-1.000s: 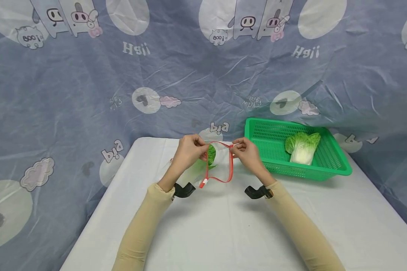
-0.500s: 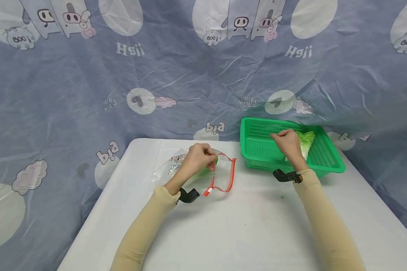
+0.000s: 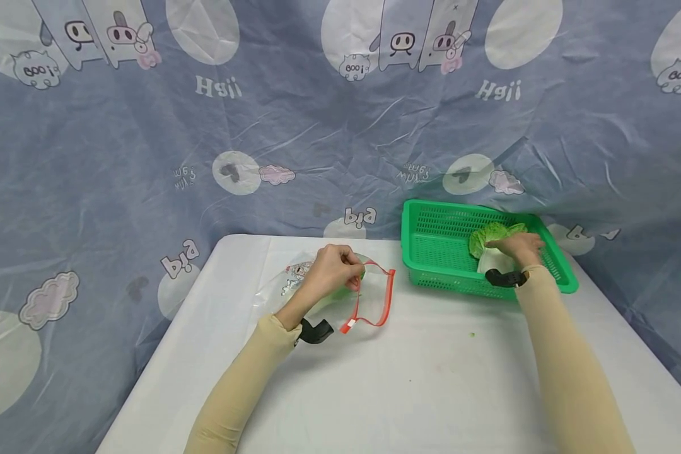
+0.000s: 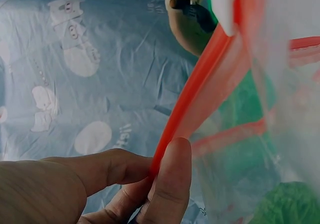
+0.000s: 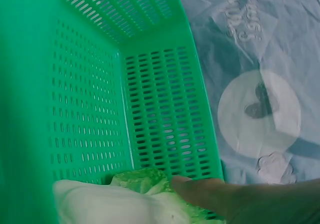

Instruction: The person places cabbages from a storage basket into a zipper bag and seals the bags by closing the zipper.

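Note:
My left hand (image 3: pixel 331 270) pinches the red rim of a clear zip bag (image 3: pixel 387 299) between thumb and fingers. In the left wrist view the red zip strip (image 4: pixel 192 96) runs up from the fingertips, and a leafy green vegetable (image 4: pixel 287 204) shows through the clear plastic. Over at the right, my right hand (image 3: pixel 519 247) is spread above a small Chinese cabbage (image 3: pixel 490 258) in the green basket (image 3: pixel 431 277). Its thumb (image 5: pixel 197 190) lies against the leafy end in the right wrist view; the other fingers are hidden there.
The basket's perforated walls (image 5: pixel 162 103) rise around the cabbage. White cloth covers the table (image 3: pixel 408 391), with a small green scrap (image 3: pixel 472 334) on it. Behind stands a printed blue-grey curtain (image 3: pixel 295 113).
My right hand has let go of the bag's rim and travelled right, down to the cabbage in the basket. The left hand keeps its pinch, with the bag's mouth slightly lower.

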{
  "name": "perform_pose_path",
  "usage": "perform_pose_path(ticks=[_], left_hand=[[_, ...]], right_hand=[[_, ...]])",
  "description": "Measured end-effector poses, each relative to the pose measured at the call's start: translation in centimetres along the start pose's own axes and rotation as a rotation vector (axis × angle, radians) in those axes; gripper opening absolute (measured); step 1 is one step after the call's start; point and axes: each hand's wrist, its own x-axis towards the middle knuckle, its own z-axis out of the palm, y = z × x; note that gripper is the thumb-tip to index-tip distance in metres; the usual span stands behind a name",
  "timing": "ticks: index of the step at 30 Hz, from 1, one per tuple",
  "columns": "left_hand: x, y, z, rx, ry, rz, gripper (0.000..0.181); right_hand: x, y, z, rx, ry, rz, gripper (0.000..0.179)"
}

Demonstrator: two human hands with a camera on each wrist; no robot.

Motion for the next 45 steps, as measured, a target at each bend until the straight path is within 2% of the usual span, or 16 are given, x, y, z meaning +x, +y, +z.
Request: perform_pose_path(ticks=[3,5,9,12,15,19,22,26,29,34,37,41,42,45], left_hand=[[0.0,0.0,0.1,-0.006,0.002,-0.001,0.009],[0.0,0.0,0.1,-0.008,-0.001,0.001,0.008],[0.0,0.0,0.2,-0.01,-0.01,0.006,0.009],[0.0,0.0,0.1,-0.011,-0.016,0.005,0.009],[0.0,0.0,0.1,-0.002,-0.015,0.005,0.008],[-0.1,0.0,0.2,0.006,-0.013,0.005,0.008],[-0.1,0.0,0.2,0.005,-0.01,0.006,0.007],[-0.1,-0.1,0.2,0.009,-0.005,0.01,0.007],[-0.1,-0.1,0.2,0.013,0.0,0.012,0.007],[-0.1,-0.1,0.1,-0.003,0.006,0.014,0.007],[-0.1,-0.1,0.0,-0.003,0.003,0.014,0.011],[-0.2,0.1,0.0,0.002,0.003,0.005,0.012],[-0.2,0.1,0.0,0.0,0.005,0.002,0.012],[-0.2,0.2,0.0,-0.004,0.009,-0.001,0.012]], right_hand=[[0.5,0.4,-0.2,-0.079,-0.104,0.017,0.105],[0.9,0.8,-0.4,-0.085,-0.188,0.013,0.101],[1.7,1.6,-0.5,-0.001,-0.32,0.003,0.098],[2.1,2.1,-0.3,0.034,-0.348,-0.007,0.101],[1.9,2.3,-0.1,0.047,-0.311,-0.026,0.102],[1.3,2.5,0.2,0.117,-0.234,-0.066,0.095],[0.7,2.3,0.2,0.156,-0.167,-0.095,0.079],[0.1,1.6,0.4,0.078,-0.062,-0.114,0.063],[-0.2,1.2,0.7,0.042,-0.043,-0.108,0.064],[-0.2,1.2,0.9,0.097,-0.071,-0.119,0.056],[-0.7,0.9,1.1,0.134,-0.028,-0.155,0.067],[-2.2,-0.2,1.4,0.226,0.082,-0.184,0.107],[-2.6,-0.5,1.4,0.261,0.095,-0.182,0.11],[-4.0,-1.7,1.7,0.347,0.162,-0.202,0.102]])
